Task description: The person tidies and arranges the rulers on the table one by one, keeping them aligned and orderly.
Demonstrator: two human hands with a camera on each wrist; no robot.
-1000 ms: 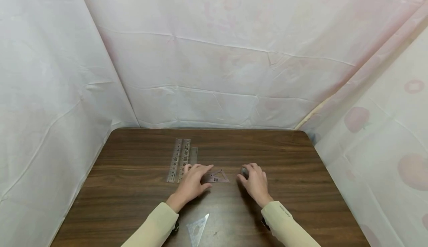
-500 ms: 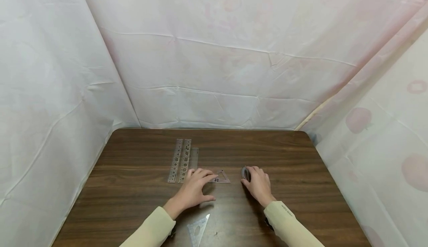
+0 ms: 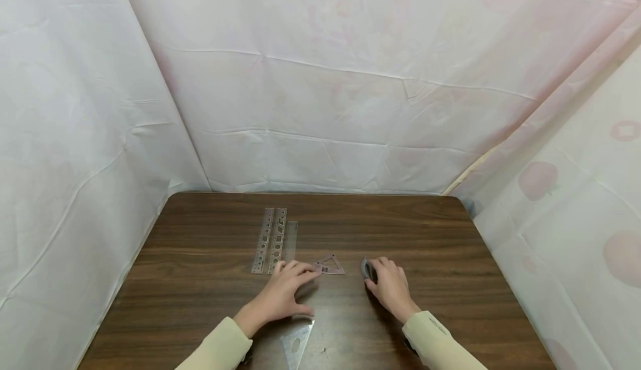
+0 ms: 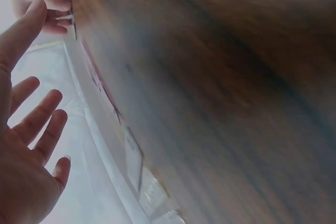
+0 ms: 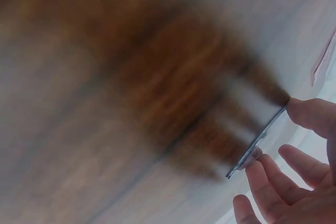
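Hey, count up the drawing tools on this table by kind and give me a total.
Straight rulers: 3, side by side
Set squares: 2, one by the left hand, one at the near edge
Protractor: 1, pinched by the right hand
Total: 6

Counted on the table [image 3: 200, 303]:
- Straight rulers: three, side by side at the far left. Two stencil rulers [image 3: 262, 241] [image 3: 277, 240] with cut-out shapes, one plain ruler [image 3: 290, 240].
- Set squares: two. One small triangle [image 3: 328, 265] mid-table, one larger triangle [image 3: 296, 343] at the near edge.
- Protractors: one, a small protractor [image 3: 367, 269].
- Hands: two, left hand [image 3: 280, 295] and right hand [image 3: 392, 288].
- Sleeves: two, cream.
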